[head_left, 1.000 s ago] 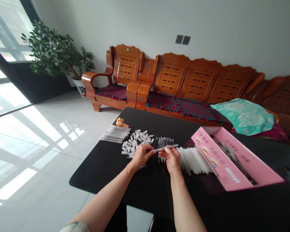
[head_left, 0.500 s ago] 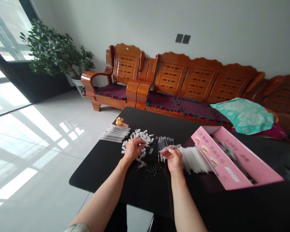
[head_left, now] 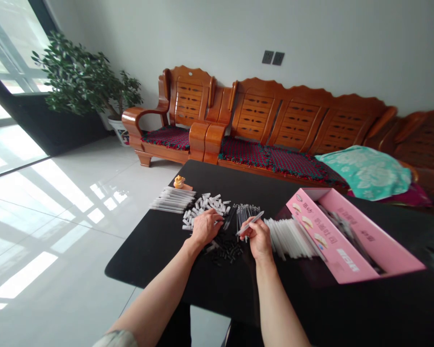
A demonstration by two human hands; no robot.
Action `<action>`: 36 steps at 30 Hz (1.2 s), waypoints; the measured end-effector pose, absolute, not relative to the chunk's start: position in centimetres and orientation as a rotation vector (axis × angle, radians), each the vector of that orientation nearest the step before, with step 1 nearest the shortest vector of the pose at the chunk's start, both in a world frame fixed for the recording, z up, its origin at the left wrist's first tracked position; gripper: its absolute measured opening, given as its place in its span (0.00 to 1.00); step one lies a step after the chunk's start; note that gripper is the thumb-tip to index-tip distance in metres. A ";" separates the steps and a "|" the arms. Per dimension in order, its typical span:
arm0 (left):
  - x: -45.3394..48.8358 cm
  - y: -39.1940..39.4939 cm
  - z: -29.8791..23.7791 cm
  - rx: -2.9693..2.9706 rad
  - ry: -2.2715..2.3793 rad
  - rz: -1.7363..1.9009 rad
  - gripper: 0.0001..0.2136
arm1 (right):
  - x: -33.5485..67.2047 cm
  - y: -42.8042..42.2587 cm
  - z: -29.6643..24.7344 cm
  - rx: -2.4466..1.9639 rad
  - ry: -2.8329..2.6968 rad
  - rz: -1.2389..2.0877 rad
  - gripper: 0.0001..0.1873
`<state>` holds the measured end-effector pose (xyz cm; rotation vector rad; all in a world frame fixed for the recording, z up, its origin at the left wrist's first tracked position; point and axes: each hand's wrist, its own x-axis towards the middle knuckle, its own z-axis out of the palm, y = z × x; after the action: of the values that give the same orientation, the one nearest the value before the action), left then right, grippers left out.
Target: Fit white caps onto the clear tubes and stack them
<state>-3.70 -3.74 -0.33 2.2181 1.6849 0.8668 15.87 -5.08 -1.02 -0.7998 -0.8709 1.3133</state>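
Observation:
My right hand (head_left: 259, 242) is closed round a slim pale pen (head_left: 251, 222), which slants up to the right. My left hand (head_left: 204, 228) has its fingers pinched together over the edge of a pile of white pen caps (head_left: 207, 202); a small dark bit shows at the fingertips, too small to name. Below the hands lie many small black plugs (head_left: 228, 251). Between and behind the hands are thin dark ink refills (head_left: 246, 210). White pen barrels (head_left: 292, 237) lie in a row just right of my right hand.
A pink open box (head_left: 347, 241) stands on the black table (head_left: 155, 262) at the right. Further left, finished-looking white pens (head_left: 171, 200) lie in a row by a small orange figure (head_left: 180, 182). A wooden sofa (head_left: 256, 113) stands behind the table.
My left hand has moved a little right and nearer the right hand, over the edge of the caps. The pen in my right hand has tilted more steeply upward.

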 end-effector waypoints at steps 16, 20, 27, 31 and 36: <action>-5.9 -3.2 0.0 2.148 1.754 0.836 0.09 | 16.0 -5.1 -1.1 -0.850 -0.918 1.328 0.22; -5.9 -3.2 -0.2 2.175 1.745 0.817 0.10 | 15.9 -5.2 -1.0 -0.848 -0.925 1.347 0.25; -5.8 -3.2 0.1 2.225 1.686 0.795 0.06 | 15.9 -5.4 -0.9 -0.835 -0.944 1.363 0.25; -5.8 -3.2 0.3 2.228 1.645 0.796 0.07 | 15.9 -5.4 -0.7 -0.840 -0.937 1.367 0.25; -5.7 -3.1 0.1 2.203 1.623 0.776 0.06 | 15.6 -5.7 -0.4 -0.833 -0.946 1.386 0.30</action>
<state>-5.75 -3.11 0.08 2.2032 1.6229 0.7763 15.64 -5.67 -0.38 -0.8330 -0.9459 1.3862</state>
